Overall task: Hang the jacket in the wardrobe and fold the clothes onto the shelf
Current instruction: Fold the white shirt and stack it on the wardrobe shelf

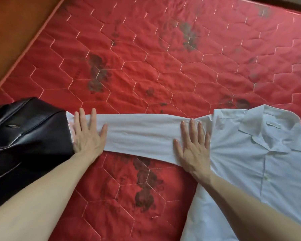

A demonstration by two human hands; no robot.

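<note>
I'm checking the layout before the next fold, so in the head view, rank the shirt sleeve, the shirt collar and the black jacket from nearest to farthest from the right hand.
1. Shirt sleeve: directly under the right hand, which presses flat on it.
2. Shirt collar: to the right of that hand, on the shirt body.
3. Black jacket: far left, past the left hand, at the sleeve's cuff end.

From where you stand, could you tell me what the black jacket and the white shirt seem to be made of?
Black jacket: probably leather or faux leather; smooth, glossy, light streaks on its folds.
White shirt: likely thin woven cotton or a blend; matte, finely creased, sleeve lying flat.
</note>
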